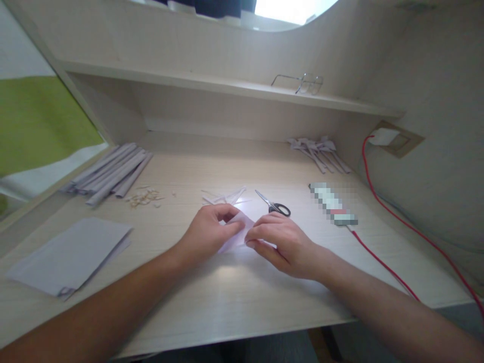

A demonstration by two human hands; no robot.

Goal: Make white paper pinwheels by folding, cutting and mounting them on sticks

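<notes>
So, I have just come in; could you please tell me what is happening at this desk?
A person is handling a small piece of paper with both bare hands: the left hand grips it, and the right hand has its fingertips at the paper's edge. Scissors and thin paper strips lie just beyond the hands. Rolled paper tubes and flat sheets lie on the left side.

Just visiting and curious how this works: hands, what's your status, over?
Left hand pinching small paper sheet. Right hand, fingertips together at its edge. Scissors and thin paper strips just beyond, neither blocking the hands.
</notes>
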